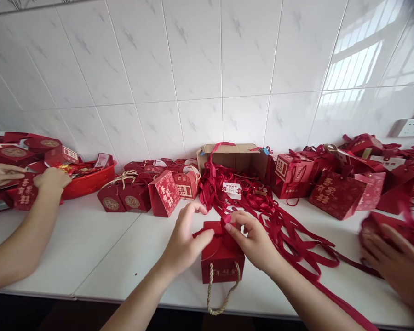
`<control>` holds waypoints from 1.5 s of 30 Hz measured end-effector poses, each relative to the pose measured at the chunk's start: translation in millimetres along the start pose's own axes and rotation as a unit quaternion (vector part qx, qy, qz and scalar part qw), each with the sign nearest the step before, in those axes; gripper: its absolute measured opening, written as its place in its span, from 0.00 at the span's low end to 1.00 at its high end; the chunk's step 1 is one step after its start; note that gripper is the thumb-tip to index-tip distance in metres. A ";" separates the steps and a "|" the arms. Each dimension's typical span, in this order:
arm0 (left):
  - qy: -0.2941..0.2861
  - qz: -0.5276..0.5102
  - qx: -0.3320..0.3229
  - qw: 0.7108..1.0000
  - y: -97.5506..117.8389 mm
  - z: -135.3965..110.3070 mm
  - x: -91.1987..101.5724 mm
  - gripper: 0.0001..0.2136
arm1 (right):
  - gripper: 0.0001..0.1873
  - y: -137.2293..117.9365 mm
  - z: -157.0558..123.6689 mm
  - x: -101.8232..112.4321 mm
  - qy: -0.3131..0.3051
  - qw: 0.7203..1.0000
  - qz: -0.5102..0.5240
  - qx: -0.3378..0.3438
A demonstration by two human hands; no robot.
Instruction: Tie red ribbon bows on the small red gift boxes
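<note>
In front of me a small red gift box (223,269) stands on the table, its gold rope handle (223,307) hanging over the front side. My right hand (253,239) pinches a red ribbon (226,220) between thumb and fingers just above the box top. On the other side, my left hand (186,239) has its fingers curved and apart, the thumb close to the lid. Whether that thumb touches the box or a ribbon I cannot tell. Behind both hands lies a tangled heap of red ribbons (258,195) with a white printed card (232,190) on it.
An open cardboard box (248,161) backs the ribbons. Red gift boxes (165,193) stand left of it, more gift bags (338,193) right. Another person's hands (51,179) hold a red box near a red basin (93,181). At right, another person's hand (393,257) touches a blurred red box.
</note>
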State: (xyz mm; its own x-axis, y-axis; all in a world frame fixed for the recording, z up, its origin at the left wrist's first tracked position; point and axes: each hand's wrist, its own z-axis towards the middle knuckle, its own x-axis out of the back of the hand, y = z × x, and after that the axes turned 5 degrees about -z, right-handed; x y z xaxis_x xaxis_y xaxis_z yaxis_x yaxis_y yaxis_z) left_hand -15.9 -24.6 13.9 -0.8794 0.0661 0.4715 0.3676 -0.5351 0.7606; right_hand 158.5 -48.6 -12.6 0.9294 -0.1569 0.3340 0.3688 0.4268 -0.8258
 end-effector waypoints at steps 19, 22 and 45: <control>-0.118 0.028 0.049 0.991 -5.1 1.4 42.1 0.08 | 0.08 -13.8 -1.0 -12.6 0.006 0.992 -0.060 -0.111; -0.152 0.175 -0.105 0.967 21.0 10.5 49.6 0.07 | 0.07 -12.8 1.3 -16.9 0.004 0.991 -0.081 -0.102; -0.091 0.002 -0.016 0.996 -2.1 9.3 9.4 0.05 | 0.20 -7.0 -2.6 -10.7 -0.024 0.995 0.057 -0.078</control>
State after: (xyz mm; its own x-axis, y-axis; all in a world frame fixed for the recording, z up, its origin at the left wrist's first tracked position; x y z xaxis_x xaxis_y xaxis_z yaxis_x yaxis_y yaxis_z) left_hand -22.2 -15.0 20.8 -0.8071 0.2137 0.5504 0.3589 -0.5626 0.7447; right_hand 146.1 -52.2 -11.6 0.9652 -0.0716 0.2517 0.2615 0.2961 -0.9187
